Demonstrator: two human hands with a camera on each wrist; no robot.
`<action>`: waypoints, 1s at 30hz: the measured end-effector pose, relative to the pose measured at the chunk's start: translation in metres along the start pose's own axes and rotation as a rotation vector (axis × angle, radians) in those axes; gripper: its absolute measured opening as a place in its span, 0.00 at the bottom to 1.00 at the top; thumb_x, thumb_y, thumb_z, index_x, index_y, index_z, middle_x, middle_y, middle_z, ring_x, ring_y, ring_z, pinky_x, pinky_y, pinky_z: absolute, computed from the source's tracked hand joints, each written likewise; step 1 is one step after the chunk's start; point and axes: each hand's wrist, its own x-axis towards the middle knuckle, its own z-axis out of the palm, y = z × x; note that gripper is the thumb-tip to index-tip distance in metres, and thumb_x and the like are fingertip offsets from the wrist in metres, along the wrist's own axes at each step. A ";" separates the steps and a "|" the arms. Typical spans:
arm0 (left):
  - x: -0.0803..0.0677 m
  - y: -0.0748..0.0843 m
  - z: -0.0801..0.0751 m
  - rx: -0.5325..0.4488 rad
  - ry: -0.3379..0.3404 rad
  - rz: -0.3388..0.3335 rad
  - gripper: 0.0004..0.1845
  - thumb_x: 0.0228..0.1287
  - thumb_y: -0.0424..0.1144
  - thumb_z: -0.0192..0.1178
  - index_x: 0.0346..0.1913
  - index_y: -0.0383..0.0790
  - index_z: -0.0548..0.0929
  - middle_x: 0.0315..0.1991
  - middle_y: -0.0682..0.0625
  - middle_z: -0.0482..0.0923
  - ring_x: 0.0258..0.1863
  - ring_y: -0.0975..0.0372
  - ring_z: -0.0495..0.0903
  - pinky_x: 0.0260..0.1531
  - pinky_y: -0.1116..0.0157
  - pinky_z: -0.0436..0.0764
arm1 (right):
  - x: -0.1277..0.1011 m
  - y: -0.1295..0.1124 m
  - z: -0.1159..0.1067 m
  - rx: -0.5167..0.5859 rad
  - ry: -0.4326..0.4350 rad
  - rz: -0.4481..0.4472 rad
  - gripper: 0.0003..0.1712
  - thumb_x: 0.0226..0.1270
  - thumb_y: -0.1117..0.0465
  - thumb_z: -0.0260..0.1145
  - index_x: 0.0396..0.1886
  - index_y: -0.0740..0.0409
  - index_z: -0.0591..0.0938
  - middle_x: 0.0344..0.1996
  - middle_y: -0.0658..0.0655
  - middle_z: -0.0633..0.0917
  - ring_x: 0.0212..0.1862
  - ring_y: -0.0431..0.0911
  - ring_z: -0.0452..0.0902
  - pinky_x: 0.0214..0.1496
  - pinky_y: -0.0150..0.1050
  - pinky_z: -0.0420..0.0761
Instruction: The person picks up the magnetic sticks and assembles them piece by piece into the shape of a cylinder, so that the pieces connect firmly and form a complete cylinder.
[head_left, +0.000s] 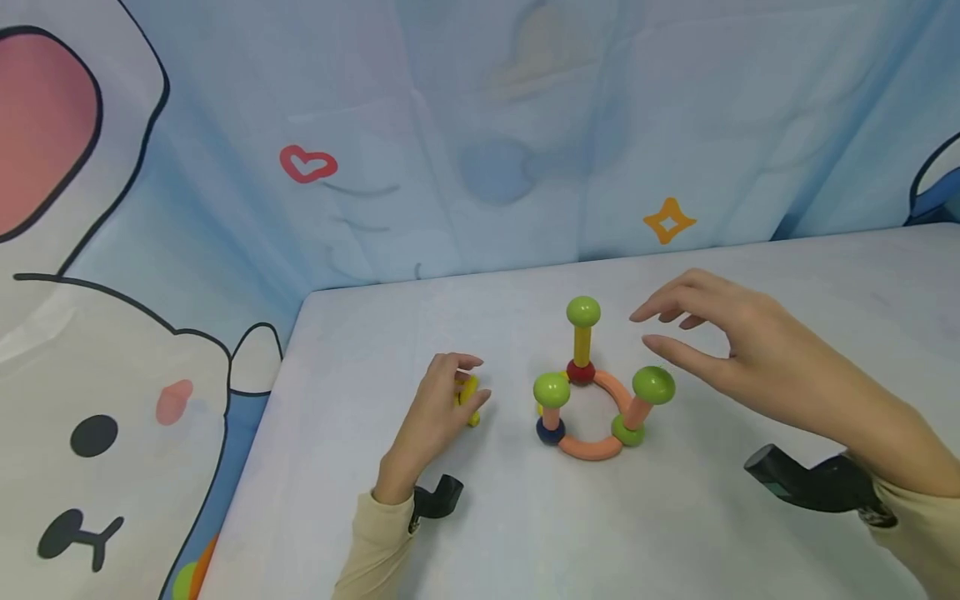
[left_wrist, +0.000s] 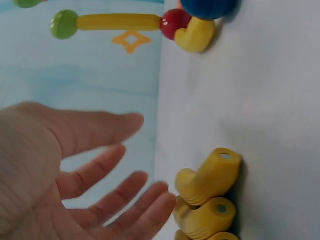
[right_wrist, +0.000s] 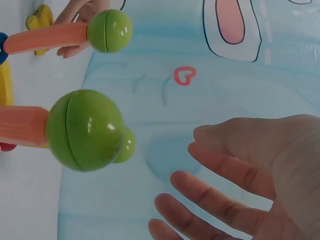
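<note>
Right hand [head_left: 738, 350] hovers with fingers [right_wrist: 215, 195] spread and relaxed, gripping nothing; the toy structure [head_left: 592, 392] stands on the surface [head_left: 675, 517] just off its fingertips, apart from them. Structure: peach curved pieces forming a ring, three short posts capped with green balls [head_left: 653, 384], the tallest a yellow post [head_left: 582, 343] on a red ball [head_left: 581, 371]. Looks like light, rigid, glossy plastic, so likely slippery on the round caps, and the joints probably separate under side load. Best hold, in my judgement: pinch a straight post below its cap, or lift from the ring base with both sides supported, not by a ball. Left hand [head_left: 442, 408] rests on the surface, well apart from the structure; head view suggests it curls round a yellow curved piece [head_left: 469, 398], but wrist view shows its fingers [left_wrist: 115, 185] straight, with the stack of yellow curved pieces [left_wrist: 207, 195] at their tips; contact unclear, can't tell grip.
</note>
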 end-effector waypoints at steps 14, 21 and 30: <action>0.003 0.001 0.022 0.165 -0.017 -0.120 0.18 0.66 0.26 0.69 0.57 0.30 0.82 0.50 0.40 0.77 0.49 0.50 0.82 0.52 0.53 0.83 | 0.010 0.031 0.006 0.146 -0.034 0.071 0.20 0.67 0.67 0.75 0.56 0.50 0.85 0.53 0.48 0.83 0.47 0.37 0.81 0.52 0.18 0.73; 0.006 0.008 0.027 0.244 -0.033 -0.141 0.13 0.67 0.29 0.69 0.51 0.27 0.85 0.41 0.43 0.80 0.39 0.56 0.77 0.45 0.59 0.83 | 0.030 0.045 0.016 0.345 -0.108 0.183 0.20 0.69 0.66 0.74 0.59 0.51 0.84 0.57 0.49 0.83 0.52 0.34 0.80 0.52 0.21 0.76; 0.014 0.009 0.026 0.082 -0.058 -0.127 0.12 0.69 0.30 0.69 0.51 0.30 0.85 0.40 0.43 0.82 0.39 0.57 0.80 0.38 0.67 0.82 | 0.045 0.052 0.039 0.466 -0.248 0.100 0.25 0.69 0.64 0.75 0.65 0.54 0.81 0.60 0.52 0.82 0.55 0.38 0.81 0.55 0.29 0.82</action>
